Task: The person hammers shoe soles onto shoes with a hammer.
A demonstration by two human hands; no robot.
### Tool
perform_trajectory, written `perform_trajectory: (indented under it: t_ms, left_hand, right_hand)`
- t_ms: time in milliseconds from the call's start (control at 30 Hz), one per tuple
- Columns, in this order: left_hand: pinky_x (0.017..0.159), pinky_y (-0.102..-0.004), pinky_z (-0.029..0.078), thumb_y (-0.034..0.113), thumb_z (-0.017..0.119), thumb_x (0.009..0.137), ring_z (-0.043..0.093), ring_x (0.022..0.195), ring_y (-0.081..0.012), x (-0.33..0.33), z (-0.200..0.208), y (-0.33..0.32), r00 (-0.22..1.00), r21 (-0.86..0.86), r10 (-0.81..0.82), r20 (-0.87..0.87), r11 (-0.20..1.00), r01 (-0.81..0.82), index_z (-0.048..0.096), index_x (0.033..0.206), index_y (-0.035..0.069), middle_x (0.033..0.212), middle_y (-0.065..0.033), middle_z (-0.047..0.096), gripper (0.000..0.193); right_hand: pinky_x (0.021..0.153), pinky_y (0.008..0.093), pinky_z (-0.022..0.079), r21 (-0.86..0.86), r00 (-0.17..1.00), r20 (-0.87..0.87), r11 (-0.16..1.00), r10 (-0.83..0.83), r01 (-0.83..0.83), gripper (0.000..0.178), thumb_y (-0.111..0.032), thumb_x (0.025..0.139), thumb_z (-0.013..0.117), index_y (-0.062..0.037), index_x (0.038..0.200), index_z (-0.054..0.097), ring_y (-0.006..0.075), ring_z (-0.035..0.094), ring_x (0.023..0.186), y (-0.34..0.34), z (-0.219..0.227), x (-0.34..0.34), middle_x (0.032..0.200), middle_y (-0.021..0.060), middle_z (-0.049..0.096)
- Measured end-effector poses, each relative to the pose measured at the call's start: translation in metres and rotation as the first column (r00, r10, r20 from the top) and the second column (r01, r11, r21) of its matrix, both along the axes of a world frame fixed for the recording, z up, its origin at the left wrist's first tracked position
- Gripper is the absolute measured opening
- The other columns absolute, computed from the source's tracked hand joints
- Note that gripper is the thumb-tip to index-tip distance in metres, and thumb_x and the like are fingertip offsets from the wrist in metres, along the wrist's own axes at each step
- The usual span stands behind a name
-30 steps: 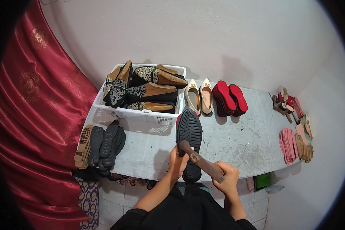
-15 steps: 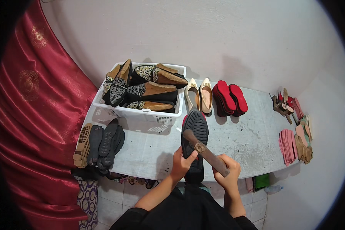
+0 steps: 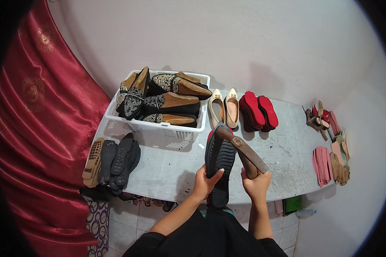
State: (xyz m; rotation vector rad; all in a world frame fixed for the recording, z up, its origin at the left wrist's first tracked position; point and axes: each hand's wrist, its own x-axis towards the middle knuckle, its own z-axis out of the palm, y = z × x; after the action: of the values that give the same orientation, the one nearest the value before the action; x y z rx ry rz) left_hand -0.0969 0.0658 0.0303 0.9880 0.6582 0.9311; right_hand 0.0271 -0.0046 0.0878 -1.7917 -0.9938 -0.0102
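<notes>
Upright in front of me is a black ridged shoe sole [image 3: 221,160], with a bit of red showing at its upper left edge. My left hand [image 3: 206,183] is closed around its left side, thumb lying across the ridges. In my right hand [image 3: 257,185] is a hammer [image 3: 243,150], its worn brown metal head slanting from upper left to lower right. The handle runs down into my fist. The head's upper left end overlaps the top part of the sole; whether it touches, I cannot tell.
Behind stands a white basket [image 3: 154,127] of black shoes on wooden lasts. Cream flats [image 3: 232,109] and red insoles [image 3: 268,112] are beside it. Loose soles [image 3: 124,160] lie on the table's [image 3: 158,171] left; pink pieces [image 3: 322,166] and tools [image 3: 315,120] on its right. A red curtain [image 3: 47,137] hangs left.
The hammer has moved up and a little right, its head now over the sole's top instead of its middle. The sole has tilted slightly; my left hand keeps its hold.
</notes>
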Motion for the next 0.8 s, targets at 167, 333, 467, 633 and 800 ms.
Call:
perform_trajectory:
  t_ms: [167, 333, 467, 633, 800]
  left_hand:
    - [0.064, -0.0218, 0.046, 0.015, 0.067, 0.081, 0.055, 0.070, -0.0071, -0.003, -0.003, 0.005, 0.999, -0.022, -0.027, -0.016, 0.999, 0.027, 0.057, 0.098, -0.001, 0.082, -0.0015, 0.061, 0.025]
    - [0.062, -0.0221, 0.046, 0.014, 0.065, 0.082, 0.054, 0.069, -0.0069, -0.003, 0.000, 0.010, 0.999, 0.078, 0.050, -0.008, 0.996, -0.049, 0.057, 0.097, -0.001, 0.080, -0.0005, 0.060, 0.022]
    - [0.063, -0.0223, 0.046, 0.013, 0.065, 0.082, 0.055, 0.068, -0.0070, -0.004, -0.001, 0.015, 0.999, 0.112, 0.028, 0.032, 0.993, -0.031, 0.057, 0.097, -0.001, 0.081, -0.0009, 0.060, 0.022]
    - [0.065, -0.0229, 0.046, 0.009, 0.064, 0.082, 0.055, 0.069, -0.0072, -0.008, -0.002, 0.020, 0.996, 0.024, 0.082, -0.016, 0.996, -0.082, 0.057, 0.097, 0.000, 0.082, -0.0018, 0.060, 0.020]
    - [0.063, -0.0226, 0.046, 0.010, 0.064, 0.081, 0.055, 0.068, -0.0069, -0.004, -0.005, 0.019, 0.992, 0.062, 0.127, 0.002, 0.990, -0.127, 0.057, 0.095, 0.000, 0.080, -0.0016, 0.060, 0.019]
  right_hand:
    - [0.054, 0.0325, 0.045, 0.093, 1.000, 0.007, 0.996, 0.007, -0.007, 0.016, -0.004, 0.061, 0.063, -0.0062, 0.077, 0.061, 0.0325, 0.058, 0.059, -0.004, -0.008, 0.000, 0.063, 0.0124, 0.057]
    - [0.052, 0.0327, 0.042, -0.170, 0.993, 0.098, 0.984, 0.062, -0.044, 0.012, -0.005, 0.061, 0.062, -0.0059, 0.072, 0.058, 0.0323, 0.056, 0.056, -0.015, 0.019, -0.014, 0.060, 0.0125, 0.054]
    - [0.050, 0.0302, 0.041, -0.186, 0.992, 0.057, 0.977, 0.114, -0.102, 0.010, -0.001, 0.059, 0.059, -0.0038, 0.068, 0.057, 0.0275, 0.054, 0.052, -0.027, 0.017, -0.019, 0.058, 0.0123, 0.052]
    - [0.048, 0.0285, 0.039, -0.159, 0.987, -0.009, 0.974, 0.163, -0.162, 0.009, -0.001, 0.058, 0.059, -0.0034, 0.067, 0.057, 0.0214, 0.053, 0.049, -0.036, 0.014, -0.016, 0.055, 0.0103, 0.051]
    - [0.049, 0.0291, 0.040, -0.213, 0.985, -0.005, 0.962, 0.171, -0.168, 0.008, -0.002, 0.059, 0.059, -0.0029, 0.067, 0.057, 0.0238, 0.052, 0.048, -0.036, 0.020, -0.018, 0.054, 0.0112, 0.050]
